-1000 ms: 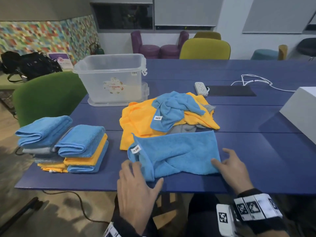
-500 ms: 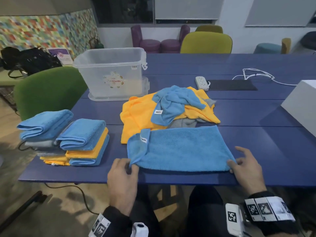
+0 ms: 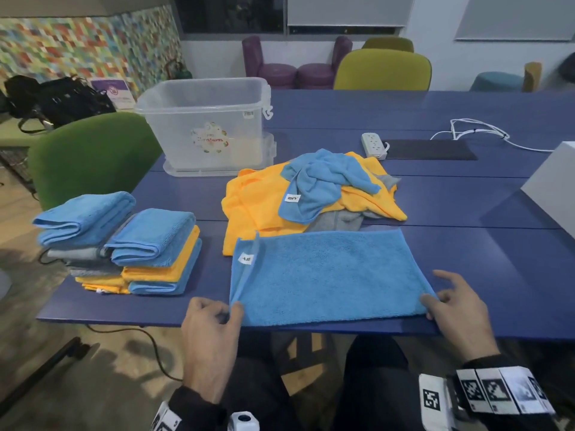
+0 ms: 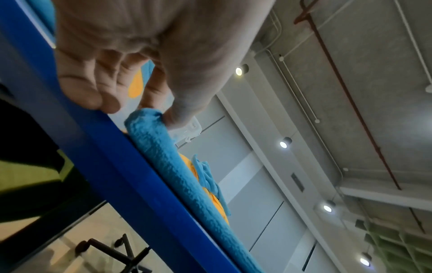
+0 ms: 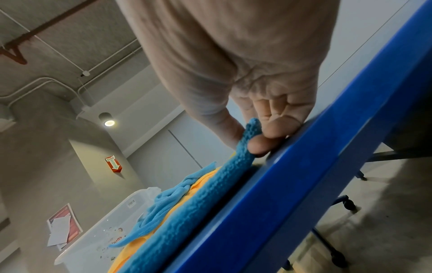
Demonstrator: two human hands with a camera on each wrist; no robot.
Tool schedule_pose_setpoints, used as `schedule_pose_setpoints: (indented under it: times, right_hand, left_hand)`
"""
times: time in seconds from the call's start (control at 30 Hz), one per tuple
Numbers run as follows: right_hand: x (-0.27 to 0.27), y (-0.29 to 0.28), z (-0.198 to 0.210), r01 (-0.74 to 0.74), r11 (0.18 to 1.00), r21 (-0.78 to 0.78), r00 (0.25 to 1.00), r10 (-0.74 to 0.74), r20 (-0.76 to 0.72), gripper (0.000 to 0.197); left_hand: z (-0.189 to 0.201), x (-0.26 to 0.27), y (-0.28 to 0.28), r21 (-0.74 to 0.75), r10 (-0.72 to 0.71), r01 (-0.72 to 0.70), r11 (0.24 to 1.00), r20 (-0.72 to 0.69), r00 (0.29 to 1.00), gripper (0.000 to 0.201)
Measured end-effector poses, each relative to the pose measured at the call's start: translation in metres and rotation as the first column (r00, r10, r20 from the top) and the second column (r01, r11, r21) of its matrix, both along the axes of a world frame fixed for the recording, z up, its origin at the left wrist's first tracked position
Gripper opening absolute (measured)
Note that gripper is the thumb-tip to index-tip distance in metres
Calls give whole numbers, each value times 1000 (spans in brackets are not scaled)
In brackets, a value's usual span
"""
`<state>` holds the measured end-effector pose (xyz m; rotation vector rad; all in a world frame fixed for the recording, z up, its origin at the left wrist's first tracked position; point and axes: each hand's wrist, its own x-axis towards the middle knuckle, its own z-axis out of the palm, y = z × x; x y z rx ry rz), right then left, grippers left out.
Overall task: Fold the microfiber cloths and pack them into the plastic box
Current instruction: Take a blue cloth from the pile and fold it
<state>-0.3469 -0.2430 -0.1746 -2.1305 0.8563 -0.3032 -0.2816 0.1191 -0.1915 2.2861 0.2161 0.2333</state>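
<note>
A blue microfiber cloth (image 3: 329,275) lies folded in half along the near edge of the blue table (image 3: 497,262), its left end flipped up with a white tag showing. My left hand (image 3: 214,318) pinches its near left corner (image 4: 145,118) between thumb and fingers. My right hand (image 3: 451,306) pinches the near right corner (image 5: 250,136). Behind the cloth sits a loose heap of orange, blue and grey cloths (image 3: 311,194). The clear plastic box (image 3: 205,119) stands open at the back left, nothing visible inside.
Two stacks of folded blue, orange and grey cloths (image 3: 124,244) sit at the table's left front corner. A power strip (image 3: 373,144), dark mat (image 3: 432,149) and white cable (image 3: 479,132) lie further back. A white box (image 3: 553,188) stands at right. A green chair (image 3: 90,154) is at left.
The crumpled blue cloth has been pulled flat and drawn toward the near edge. Both hands moved apart to its near corners and now pinch them.
</note>
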Motion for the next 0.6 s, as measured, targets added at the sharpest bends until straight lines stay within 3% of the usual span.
schedule_pose_setpoints:
  times: [0.23,0.33,0.5,0.6]
  right_hand:
    - [1,-1,-4,-15,999,-45,999,14,-32,48]
    - [-1,0,-4,-39,997,-74,999,36,-38,49]
    - [-8,0,-4,-65,993,-95,995,57,-86,53]
    - [-12,4,-3,-76,985,-152,993,61,-102,50]
  left_hand:
    - [-1,1,5,138,20,-8,990,-84,996,40]
    - [-3,2,6,77,7,2,997,-121,993,33]
    - [-3,2,11,-155,76,-92,984,-103,992,20]
    - [-5,-1,14,-83,61,-60,995,13,998,22]
